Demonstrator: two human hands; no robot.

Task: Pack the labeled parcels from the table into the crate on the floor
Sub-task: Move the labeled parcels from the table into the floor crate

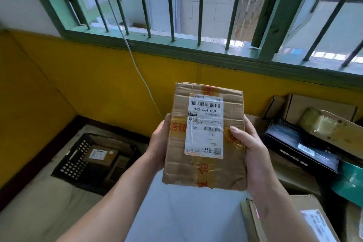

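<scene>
Head view: a labeled parcel (204, 135) is being held up in the air above the near end of the desk (176, 212), its label turned toward the camera; it is being clasped at both long edges, the left grip (160, 143) being curled round the left edge with its fingers hidden behind, the right grip (249, 147) being wrapped round the right edge with the thumb (235, 130) pressed on the front face. By the look of it, the carrying step is being done; the crate (72, 155) is sitting on the floor down to the left, well apart from the parcel. Both edges are best being kept clasped until the parcel is hanging over the crate's opening; it is then best being tipped flat and lowered, not dropped, since the cardboard is looking creased at its corners. One smaller parcel (100, 156) is already lying inside the crate, so the free space beside it is being favoured. The desk's left edge and the crate's near wall are being counted as the things to be cleared on the way down; a white cable (135, 61) is hanging along the yellow wall beyond the crate, apparently out of the path. More parcels are lying on the desk to the right: a black box (302, 143), a teal package (351, 180), a cardboard box (294, 220) beside the right forearm.
</scene>
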